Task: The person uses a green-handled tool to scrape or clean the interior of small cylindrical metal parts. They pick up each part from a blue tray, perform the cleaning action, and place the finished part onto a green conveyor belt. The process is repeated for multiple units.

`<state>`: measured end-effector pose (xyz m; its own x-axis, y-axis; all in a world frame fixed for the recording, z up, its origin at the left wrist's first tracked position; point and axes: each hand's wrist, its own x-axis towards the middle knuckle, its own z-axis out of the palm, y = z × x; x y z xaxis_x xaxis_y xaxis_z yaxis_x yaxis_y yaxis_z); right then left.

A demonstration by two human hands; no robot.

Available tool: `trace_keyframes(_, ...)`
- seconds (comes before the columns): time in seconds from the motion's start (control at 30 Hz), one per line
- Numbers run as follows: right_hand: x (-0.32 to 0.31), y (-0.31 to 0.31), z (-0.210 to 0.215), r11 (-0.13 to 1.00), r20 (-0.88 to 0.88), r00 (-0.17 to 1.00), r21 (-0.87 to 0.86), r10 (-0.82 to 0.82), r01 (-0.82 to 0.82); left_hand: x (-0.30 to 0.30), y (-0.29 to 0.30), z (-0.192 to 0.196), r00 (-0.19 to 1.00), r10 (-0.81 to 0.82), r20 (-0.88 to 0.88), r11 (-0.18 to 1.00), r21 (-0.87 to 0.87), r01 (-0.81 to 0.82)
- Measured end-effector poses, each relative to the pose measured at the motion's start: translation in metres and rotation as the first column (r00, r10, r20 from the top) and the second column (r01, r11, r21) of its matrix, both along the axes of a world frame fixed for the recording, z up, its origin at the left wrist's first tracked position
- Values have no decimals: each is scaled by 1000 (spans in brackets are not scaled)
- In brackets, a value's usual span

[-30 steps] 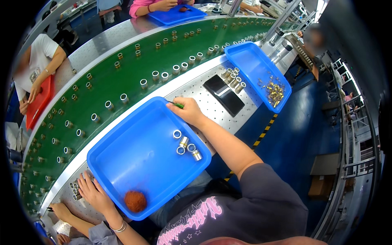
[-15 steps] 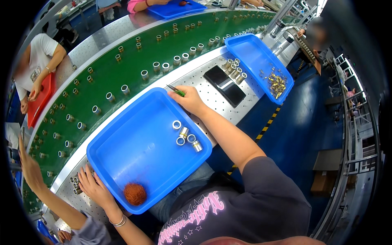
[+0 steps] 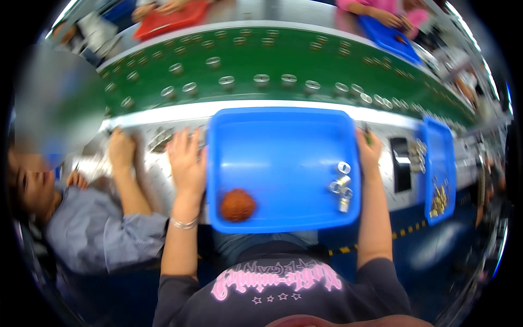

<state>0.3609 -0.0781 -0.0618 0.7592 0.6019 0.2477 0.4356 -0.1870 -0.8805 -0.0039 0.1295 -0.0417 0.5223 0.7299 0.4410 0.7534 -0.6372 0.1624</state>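
A wide, shallow blue plastic tray (image 3: 283, 163) is gripped at both side walls: the left hand (image 3: 187, 161) lies flat with fingers spread along its left rim, and the right hand (image 3: 369, 152) is curled over its right rim, with a thin green stick seemingly pinched between its fingers. The tray rests on the pale metal bench (image 3: 158, 180), just in front of the green conveyor belt (image 3: 283, 65). Inside the tray, a small cluster of short silver metal rings (image 3: 341, 185) lies near the right wall and a round rust-coloured scrubbing ball (image 3: 237, 205) near the front left corner. For a clean move the tray is best kept level, so that nothing rolls. Compared with half a second ago, the tray is seen squared up to the belt rather than slanted, and the left hand has been brought onto its rim.
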Motion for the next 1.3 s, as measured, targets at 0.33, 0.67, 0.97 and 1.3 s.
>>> trace_keyframes(0.33, 9, -5, -3, 999, 19, 1000, -38, -11, 12, 1, -4, 4, 997, -15, 71, 1000, 14, 14)
trace_keyframes(0.67, 7, -5, -1, 1000, 24, 1000, -23, -8, 8, 0, -4, 10, 992, -22, 121, 999, -24, 25)
trace_keyframes(0.97, 10, -5, -4, 999, 6, 1000, -34, -8, 8, -1, -3, 7, 995, -14, 100, 1000, -21, 16)
trace_keyframes(1.3, 3, -2, 0, 1000, -32, 999, -18, -24, 23, -2, -3, 8, 996, -7, 93, 999, -35, 10)
